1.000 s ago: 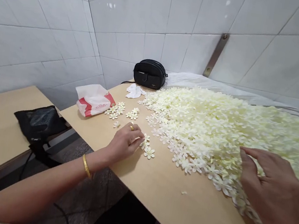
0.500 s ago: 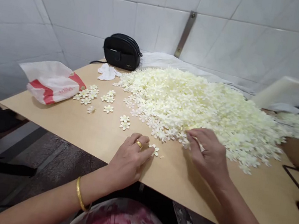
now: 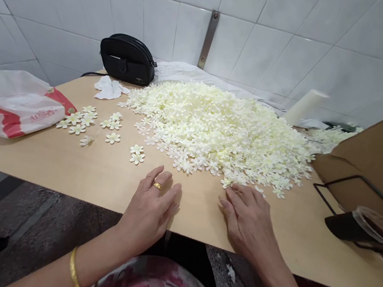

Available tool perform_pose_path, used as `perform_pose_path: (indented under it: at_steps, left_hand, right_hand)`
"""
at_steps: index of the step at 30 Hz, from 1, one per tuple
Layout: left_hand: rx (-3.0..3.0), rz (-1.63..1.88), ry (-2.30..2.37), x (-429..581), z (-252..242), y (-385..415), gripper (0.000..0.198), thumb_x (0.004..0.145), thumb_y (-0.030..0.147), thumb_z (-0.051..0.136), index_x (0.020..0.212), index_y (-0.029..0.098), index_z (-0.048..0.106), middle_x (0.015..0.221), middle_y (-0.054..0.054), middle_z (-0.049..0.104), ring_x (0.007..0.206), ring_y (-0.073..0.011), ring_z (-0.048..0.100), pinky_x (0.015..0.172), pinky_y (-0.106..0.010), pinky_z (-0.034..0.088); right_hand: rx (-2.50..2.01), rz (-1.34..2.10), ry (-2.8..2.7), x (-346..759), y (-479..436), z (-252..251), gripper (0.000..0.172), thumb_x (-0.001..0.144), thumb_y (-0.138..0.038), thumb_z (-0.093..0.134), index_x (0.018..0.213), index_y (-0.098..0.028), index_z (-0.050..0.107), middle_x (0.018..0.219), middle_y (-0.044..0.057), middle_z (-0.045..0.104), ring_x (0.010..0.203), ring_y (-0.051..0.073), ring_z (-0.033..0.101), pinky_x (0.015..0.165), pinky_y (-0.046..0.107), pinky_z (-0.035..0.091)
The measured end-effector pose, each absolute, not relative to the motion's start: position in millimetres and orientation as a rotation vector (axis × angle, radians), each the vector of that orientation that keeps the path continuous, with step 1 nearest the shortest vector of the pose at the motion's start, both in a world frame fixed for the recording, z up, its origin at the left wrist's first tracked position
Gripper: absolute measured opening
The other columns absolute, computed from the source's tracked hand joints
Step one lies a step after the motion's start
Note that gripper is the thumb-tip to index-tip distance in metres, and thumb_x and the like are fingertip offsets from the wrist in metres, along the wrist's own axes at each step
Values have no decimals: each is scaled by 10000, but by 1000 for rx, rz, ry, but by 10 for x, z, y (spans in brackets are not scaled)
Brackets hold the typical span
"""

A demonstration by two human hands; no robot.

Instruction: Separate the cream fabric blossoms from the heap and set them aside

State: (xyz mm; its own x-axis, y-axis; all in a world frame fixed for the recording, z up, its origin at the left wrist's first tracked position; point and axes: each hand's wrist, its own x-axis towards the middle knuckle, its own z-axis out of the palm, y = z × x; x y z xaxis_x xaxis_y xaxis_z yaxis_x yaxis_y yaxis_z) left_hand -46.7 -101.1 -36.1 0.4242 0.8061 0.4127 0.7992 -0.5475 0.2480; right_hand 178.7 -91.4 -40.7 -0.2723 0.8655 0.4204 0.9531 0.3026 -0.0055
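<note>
A large heap of pale yellow-white artificial flowers [image 3: 215,128] lies on the wooden table [image 3: 98,182]. My left hand [image 3: 153,200], with a gold ring and bangle, rests near the table's front edge, its fingers curved and apart, with no flower visible in it. My right hand [image 3: 248,213] is palm down at the front edge of the heap, fingers spread, fingertips beside a flower [image 3: 227,181]. Small groups of loose flowers [image 3: 137,154] lie left of the heap, one single flower [image 3: 113,138] among them.
A white and red plastic bag [image 3: 19,104] lies at the left. Behind are a black purse [image 3: 127,59], crumpled tissue [image 3: 109,88] and a white roll [image 3: 304,108] at the tiled wall. At the right are a cardboard box [image 3: 381,159], a wire frame and a dark cup [image 3: 356,226].
The view has turned to the right. My right hand has come out of its pinch and lies flatter at the heap's edge. The flower by my left fingertips no longer shows.
</note>
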Motion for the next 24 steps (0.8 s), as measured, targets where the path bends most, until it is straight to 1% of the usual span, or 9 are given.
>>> perform_pose_path:
  at_steps: [3, 5, 8, 11, 14, 18, 21, 24]
  left_hand:
    - [2632, 819, 1439, -383, -337, -1004, 267, 773, 171, 431, 1015, 136, 539, 1127, -135, 467, 1167, -278, 301, 932, -473, 345]
    - [2637, 857, 1406, -341, -316, -995, 248, 771, 159, 432, 989, 130, 548, 1110, -133, 479, 1159, -268, 313, 941, -464, 344]
    - [2690, 909, 1347, -293, -293, -982, 239, 771, 140, 427, 975, 124, 552, 1087, -131, 508, 1140, -260, 345, 933, -457, 359]
    - [2751, 924, 1284, -234, -292, -971, 281, 760, 111, 434, 1019, 131, 539, 1136, -117, 514, 1172, -283, 320, 908, -457, 381]
    - [2794, 883, 1221, -142, -310, -946, 360, 734, 74, 451, 1082, 138, 513, 1181, -94, 512, 1202, -310, 284, 893, -467, 383]
    - [2822, 788, 1159, -23, -331, -905, 367, 727, 48, 439, 1071, 141, 526, 1155, -78, 545, 1170, -311, 348, 883, -479, 376]
    - [2826, 756, 1151, -33, -331, -934, 358, 729, 41, 422, 1053, 135, 538, 1117, -80, 571, 1136, -308, 394, 881, -494, 371]
    - [2792, 790, 1110, -149, -329, -1030, 354, 727, 53, 432, 1059, 122, 531, 1104, -99, 571, 1126, -299, 403, 895, -495, 370]
  right_hand:
    - [-1521, -285, -2250, 1778, -940, -422, 253, 819, -259, 420, 972, -141, 583, 1042, 97, 577, 1002, 236, 435, 856, 408, 359]
    - [-1446, -244, -2243, 1710, -977, -413, 256, 815, -233, 432, 1010, -142, 570, 1058, 87, 578, 1032, 237, 416, 874, 421, 351]
    - [-1315, -58, -2279, 1631, -1040, -360, 250, 813, -192, 436, 1033, -164, 552, 1072, 71, 569, 1052, 225, 402, 885, 423, 359]
    - [-1247, 86, -2226, 1648, -1080, -321, 246, 815, -154, 419, 1027, -178, 543, 1074, 72, 551, 1043, 217, 413, 893, 435, 360]
    - [-1353, 40, -2032, 1718, -1073, -352, 248, 817, -133, 397, 1019, -178, 535, 1021, 88, 551, 995, 222, 442, 859, 452, 377]
    - [-1467, 9, -1995, 1728, -1052, -417, 252, 808, -107, 384, 1003, -150, 538, 977, 104, 552, 965, 228, 448, 832, 446, 391]
    - [-1419, 82, -2078, 1660, -1083, -420, 294, 786, -60, 369, 1019, -138, 532, 993, 108, 545, 981, 221, 446, 839, 422, 398]
    - [-1352, 163, -2083, 1595, -1144, -399, 325, 776, -41, 356, 1036, -138, 524, 1004, 110, 540, 981, 209, 456, 840, 401, 412]
